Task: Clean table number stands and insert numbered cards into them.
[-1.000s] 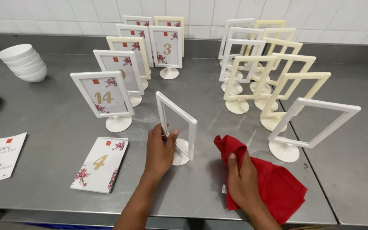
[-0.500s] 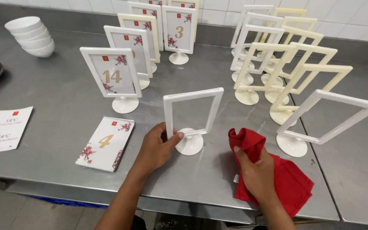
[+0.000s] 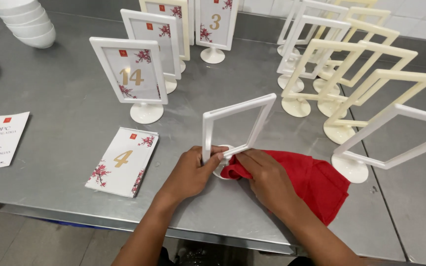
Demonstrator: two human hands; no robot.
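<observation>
Near the tabletop's front edge | your left hand [image 3: 191, 172] pinches the light, stiff, tippy empty white frame [image 3: 236, 129] by its stem | right hand [image 3: 267, 178] closed on soft red cloth [image 3: 316, 182].

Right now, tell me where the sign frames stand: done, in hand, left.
Done: several frames hold flowered number cards, like the filled stand. In hand: the left hand holds an empty white frame at its lower corner while the right hand presses a red cloth against its base. Left: one loose card on the table, and the empty frames at right.
</observation>
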